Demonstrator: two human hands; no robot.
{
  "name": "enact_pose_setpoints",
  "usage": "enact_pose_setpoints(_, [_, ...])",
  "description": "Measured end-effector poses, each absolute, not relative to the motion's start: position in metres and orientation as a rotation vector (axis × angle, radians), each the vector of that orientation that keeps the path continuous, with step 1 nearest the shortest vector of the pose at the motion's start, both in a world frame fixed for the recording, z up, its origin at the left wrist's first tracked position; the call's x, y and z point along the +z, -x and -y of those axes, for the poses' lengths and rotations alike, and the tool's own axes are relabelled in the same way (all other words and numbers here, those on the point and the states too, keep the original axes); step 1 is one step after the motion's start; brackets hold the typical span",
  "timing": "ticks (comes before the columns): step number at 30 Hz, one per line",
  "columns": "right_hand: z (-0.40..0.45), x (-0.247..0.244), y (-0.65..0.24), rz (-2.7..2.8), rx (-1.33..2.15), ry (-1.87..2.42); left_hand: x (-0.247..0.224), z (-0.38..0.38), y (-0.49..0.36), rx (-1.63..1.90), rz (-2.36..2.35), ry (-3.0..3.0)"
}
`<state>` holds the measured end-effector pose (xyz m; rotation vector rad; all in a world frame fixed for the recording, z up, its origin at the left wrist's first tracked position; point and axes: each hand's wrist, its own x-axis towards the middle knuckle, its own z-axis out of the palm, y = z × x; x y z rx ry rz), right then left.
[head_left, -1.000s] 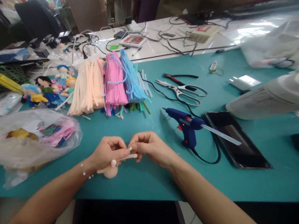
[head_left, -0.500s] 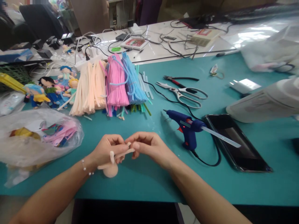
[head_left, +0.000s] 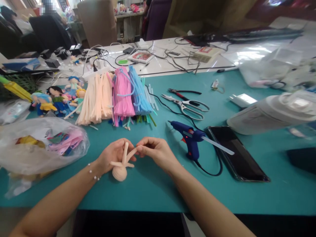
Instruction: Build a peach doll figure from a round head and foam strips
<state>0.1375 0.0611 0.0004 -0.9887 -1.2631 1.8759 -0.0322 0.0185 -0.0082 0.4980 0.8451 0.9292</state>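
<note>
Left hand (head_left: 112, 156) closed around peach doll figure (head_left: 120, 168), right hand (head_left: 155, 153) pinching its leg, teal tabletop (head_left: 153, 187), blue glue gun (head_left: 191, 140) nearby

A peach doll figure (head_left: 120, 168), round head nearest, is lying near the teal table's front edge, its thin limbs splaying upward.

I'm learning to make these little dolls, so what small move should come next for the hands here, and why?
Probably a slight bend of the limb tip. The right hand pinches the end of one peach stem of the bare doll figure, which the left hand steadies by its body. Its stems stick out straight, unshaped. The blue glue gun lies untouched on the mat.
</note>
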Motion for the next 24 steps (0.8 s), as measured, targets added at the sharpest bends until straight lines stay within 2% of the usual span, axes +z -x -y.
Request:
enact_pose_setpoints(12, [-0.0691, -0.0048, -0.1341, 1.249, 1.839, 0.988, -0.0140, -0.0203, 0.0272, 0.958, -1.005, -0.660])
enact_pose_setpoints(24, [-0.0698, -0.0073, -0.1341, 1.289, 1.890, 0.963, -0.0158, -0.0208, 0.0277, 0.911, -0.969, -0.709])
